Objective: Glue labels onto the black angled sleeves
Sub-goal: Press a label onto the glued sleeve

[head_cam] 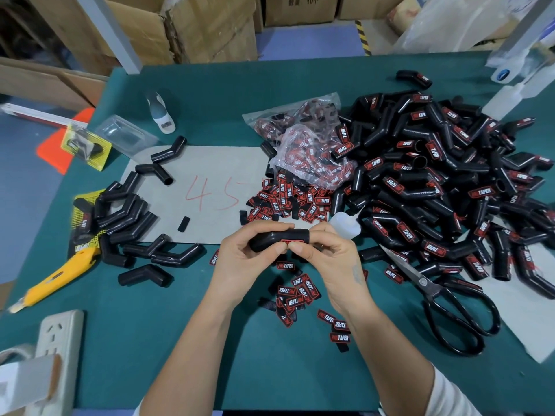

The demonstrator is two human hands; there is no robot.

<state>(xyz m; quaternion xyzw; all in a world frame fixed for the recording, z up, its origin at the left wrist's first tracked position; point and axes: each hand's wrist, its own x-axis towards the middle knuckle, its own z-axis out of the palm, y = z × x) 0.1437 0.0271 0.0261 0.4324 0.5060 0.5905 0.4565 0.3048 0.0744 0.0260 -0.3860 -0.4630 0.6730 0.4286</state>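
Over the desk's (186,325) near middle, both hands hold one sleeve (279,238); the left hand (240,250) curls closed round its left end, while the right hand (327,250) grips the other end, its thumb pressing a label (290,242) onto the sleeve's near face; the right hand also seems to keep the glue bottle (345,225) tucked behind its fingers. To do this well, I'd judge the label should be pressed flat from its middle out to its edges, kept square along the straight part, and held until the glue grabs; glue squeezed out would mar the black surface. Bare sleeves (129,217) lie toward the left edge; finished sleeves (450,187) are heaped toward the right edge, loose labels (295,292) just below the hands. Most of the held label is covered by the thumbs; whether glue is under it cannot be seen; the sleeve's bend is hidden too.
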